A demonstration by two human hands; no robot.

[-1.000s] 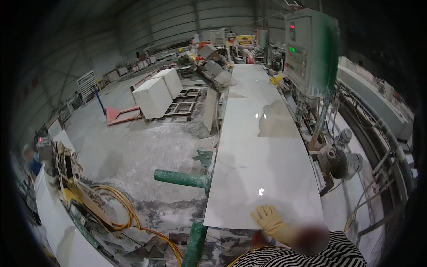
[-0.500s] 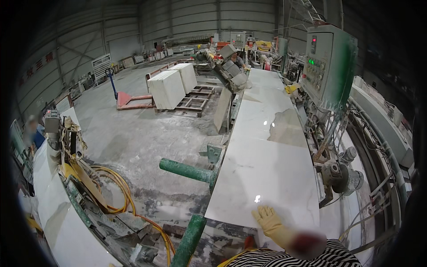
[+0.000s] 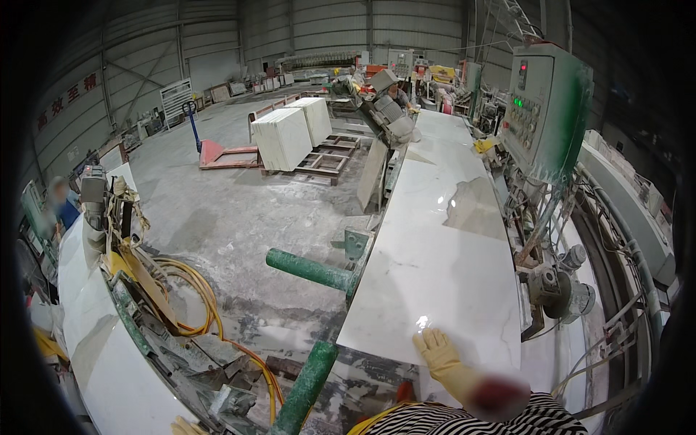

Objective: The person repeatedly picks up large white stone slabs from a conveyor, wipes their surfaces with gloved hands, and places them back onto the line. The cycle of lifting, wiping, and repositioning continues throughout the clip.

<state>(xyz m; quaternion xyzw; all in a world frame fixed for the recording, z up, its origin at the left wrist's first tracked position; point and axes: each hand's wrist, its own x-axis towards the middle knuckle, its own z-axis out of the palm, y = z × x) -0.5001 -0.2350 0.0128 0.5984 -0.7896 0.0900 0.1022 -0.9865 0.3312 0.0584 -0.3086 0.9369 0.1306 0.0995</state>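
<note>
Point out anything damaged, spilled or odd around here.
An irregular, dull grey-brown patch interrupts the glossy white slab beyond the right hand; stain or damage, I cannot tell. Loose scraps litter the floor beside the yellow hose, looking untidy.

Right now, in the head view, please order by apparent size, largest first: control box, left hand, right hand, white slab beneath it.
1. White slab
2. Control box
3. Right hand
4. Left hand, cut off by picture edge
</note>
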